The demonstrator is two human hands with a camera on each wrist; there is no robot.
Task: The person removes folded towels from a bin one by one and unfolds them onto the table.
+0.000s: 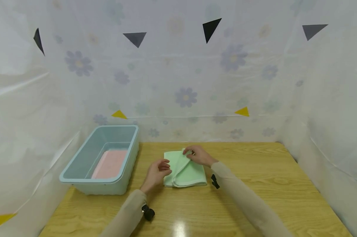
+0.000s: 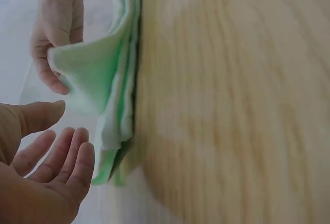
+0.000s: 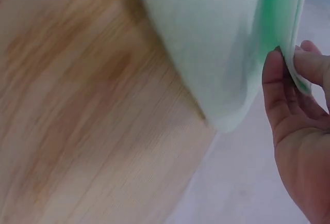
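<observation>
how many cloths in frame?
2. A green cloth lies on the table, its top layer pinched by the right hand. A pink cloth lies in the blue bin. More could be hidden beneath.

Right hand (image 3: 301,131) pinching a pale green cloth's (image 3: 216,43) edge, folds hanging over wooden table (image 3: 77,121)

Tub (image 1: 78,171) sits lower left of frame on bench (image 1: 270,184), pad (image 1: 110,163) inside it. Folded cloth (image 1: 187,171) lies centre frame, right of tub.
</observation>
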